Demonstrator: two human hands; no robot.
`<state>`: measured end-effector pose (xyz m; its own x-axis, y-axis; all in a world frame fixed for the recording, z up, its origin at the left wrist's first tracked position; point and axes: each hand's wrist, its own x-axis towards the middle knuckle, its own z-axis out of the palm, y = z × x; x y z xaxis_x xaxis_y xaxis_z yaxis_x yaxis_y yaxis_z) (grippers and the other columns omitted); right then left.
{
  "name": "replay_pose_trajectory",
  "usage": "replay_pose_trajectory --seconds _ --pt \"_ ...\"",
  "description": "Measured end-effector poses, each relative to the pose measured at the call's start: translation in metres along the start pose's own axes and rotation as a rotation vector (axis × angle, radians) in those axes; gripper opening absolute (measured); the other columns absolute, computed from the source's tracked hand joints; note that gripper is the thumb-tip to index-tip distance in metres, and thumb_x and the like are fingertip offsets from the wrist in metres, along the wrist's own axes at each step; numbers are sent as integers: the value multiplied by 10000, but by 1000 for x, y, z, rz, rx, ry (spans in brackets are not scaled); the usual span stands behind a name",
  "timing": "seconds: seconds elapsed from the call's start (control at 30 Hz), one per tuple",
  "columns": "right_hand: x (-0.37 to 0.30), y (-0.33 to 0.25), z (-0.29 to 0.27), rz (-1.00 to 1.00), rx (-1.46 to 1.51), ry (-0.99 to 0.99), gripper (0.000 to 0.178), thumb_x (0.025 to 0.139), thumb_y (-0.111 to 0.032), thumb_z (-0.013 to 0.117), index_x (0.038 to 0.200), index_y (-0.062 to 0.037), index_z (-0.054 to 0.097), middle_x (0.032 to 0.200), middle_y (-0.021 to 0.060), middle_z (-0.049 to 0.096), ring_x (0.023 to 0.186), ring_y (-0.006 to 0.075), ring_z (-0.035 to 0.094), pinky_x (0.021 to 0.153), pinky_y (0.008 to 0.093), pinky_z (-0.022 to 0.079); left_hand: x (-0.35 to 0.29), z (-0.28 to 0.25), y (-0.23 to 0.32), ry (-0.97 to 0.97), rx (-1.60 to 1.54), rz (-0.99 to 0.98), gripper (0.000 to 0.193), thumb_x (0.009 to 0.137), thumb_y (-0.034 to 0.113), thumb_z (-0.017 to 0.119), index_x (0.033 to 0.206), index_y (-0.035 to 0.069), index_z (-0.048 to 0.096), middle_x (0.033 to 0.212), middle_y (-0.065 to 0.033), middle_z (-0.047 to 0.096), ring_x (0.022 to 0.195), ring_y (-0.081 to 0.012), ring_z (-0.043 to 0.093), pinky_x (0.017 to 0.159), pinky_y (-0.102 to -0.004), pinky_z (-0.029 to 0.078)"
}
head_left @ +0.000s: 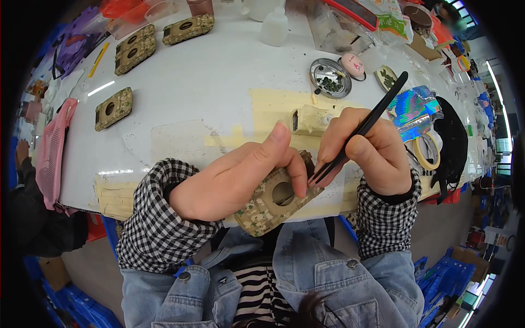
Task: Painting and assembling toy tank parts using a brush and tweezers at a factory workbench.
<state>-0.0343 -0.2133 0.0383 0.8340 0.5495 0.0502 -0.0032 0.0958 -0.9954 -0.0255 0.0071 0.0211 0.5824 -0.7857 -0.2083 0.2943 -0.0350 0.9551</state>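
My left hand [232,177] is closed around a camouflage-painted model tank hull [257,214], tilted above the table's near edge. A round hole shows in the hull's top, and my left fingers hide part of its far side. In my right hand [383,156] is a pair of black tweezers [378,112], gripped between thumb and fingers. The tweezers' tips point down at the hull, close to my left fingertips. Whether anything small sits between the tips, I cannot make out. Just beyond my hands stands a tape-covered block [310,121].
Similar camouflage hulls [114,109] lie at the left and far left. A round metal dish [331,78] holds small dark green parts; near it are a pink oval thing [353,65] and a smaller dish [387,77]. A tape roll [426,153] and iridescent pouch [414,115] lie right.
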Motion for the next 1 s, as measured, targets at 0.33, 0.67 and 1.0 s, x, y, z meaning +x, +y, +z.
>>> replay_pose_trajectory --seconds 0.33,0.67,1.0 --pt "1 -1 2 26 -40 -19 231 962 -156 460 903 42 563 801 74 608 717 136 649 642 232 538 0 -3 -1 -56 85 -29 809 922 616 26 864 20 570 886 -53 578 896 -142 510 891 -257 372" --pt "2 0 3 55 -25 -19 244 962 -171 468 888 39 567 797 71 609 707 127 644 641 232 530 0 2 -4 6 -11 -24 785 941 597 67 768 13 562 811 -76 536 839 -182 476 862 -268 355" --pt "3 1 3 49 -23 9 268 968 -198 458 887 35 560 791 88 623 702 143 656 629 234 540 1 -2 -3 -25 64 -40 824 917 618 8 832 21 568 871 -52 577 894 -146 497 902 -267 356"
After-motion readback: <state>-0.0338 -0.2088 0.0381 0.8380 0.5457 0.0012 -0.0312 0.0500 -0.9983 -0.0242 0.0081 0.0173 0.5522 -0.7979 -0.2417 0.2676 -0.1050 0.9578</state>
